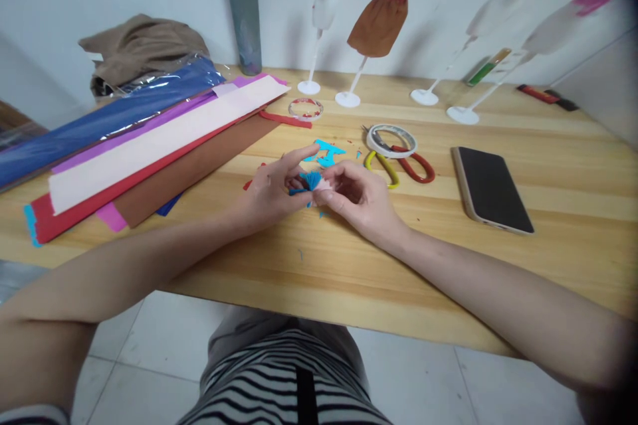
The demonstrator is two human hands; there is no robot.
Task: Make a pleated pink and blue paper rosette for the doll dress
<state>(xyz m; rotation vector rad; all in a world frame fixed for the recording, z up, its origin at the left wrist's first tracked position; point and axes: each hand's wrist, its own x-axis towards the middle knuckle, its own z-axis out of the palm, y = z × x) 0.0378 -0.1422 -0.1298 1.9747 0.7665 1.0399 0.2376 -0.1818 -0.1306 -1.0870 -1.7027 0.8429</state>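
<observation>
Two hands, the left hand [262,194] and the right hand [366,202], pinch a small pleated blue piece [312,179] and a pale pink part [323,188] between their fingertips, over the wooden table [349,272] near a blue scrap [327,161]. Light, even pressure should suit such folds, one hand steadying while the other gathers. Fingers hide how the parts join, and the brown-skirted figure [380,25] is cut off at the top.
</observation>
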